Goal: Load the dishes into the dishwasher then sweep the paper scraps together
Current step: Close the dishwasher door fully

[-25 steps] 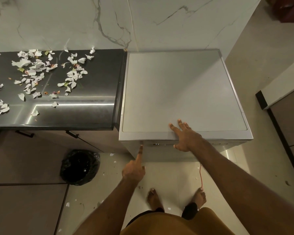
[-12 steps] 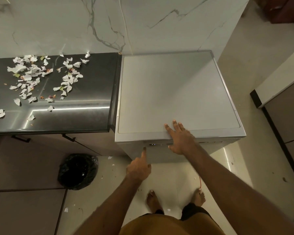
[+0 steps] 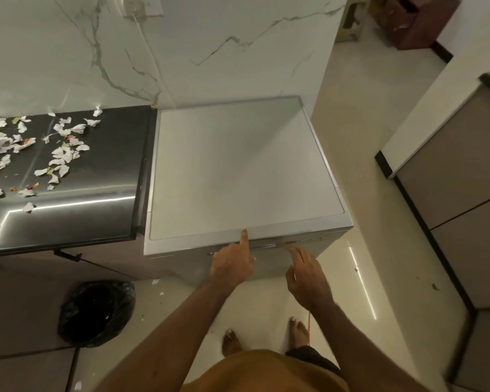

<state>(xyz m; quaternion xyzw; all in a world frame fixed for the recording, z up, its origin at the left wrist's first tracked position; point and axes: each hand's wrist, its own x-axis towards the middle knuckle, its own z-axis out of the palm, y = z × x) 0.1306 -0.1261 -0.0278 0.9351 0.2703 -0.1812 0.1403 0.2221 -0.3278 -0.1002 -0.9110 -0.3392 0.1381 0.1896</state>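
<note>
The silver dishwasher [image 3: 238, 171] stands closed beside the counter, with nothing on its flat top. My left hand [image 3: 232, 264] points with a straight index finger, the other fingers curled, and the tip touches the top front edge near the middle. My right hand [image 3: 306, 275] hovers just in front of the control strip [image 3: 292, 244], fingers loosely extended and holding nothing. Torn white paper scraps [image 3: 60, 154] lie scattered over the dark glossy countertop [image 3: 111, 193] on the left. No dishes are in view.
A black bin bag [image 3: 96, 312] sits on the floor below the counter, with a few paper bits [image 3: 156, 281] beside it. Brown cabinets [image 3: 450, 193] line the right side. Pale floor runs between them and the dishwasher. My bare feet [image 3: 231, 340] stand in front of the machine.
My right hand has come off the dishwasher's top and dropped to its front panel. My left hand has moved right and up along the front edge.
</note>
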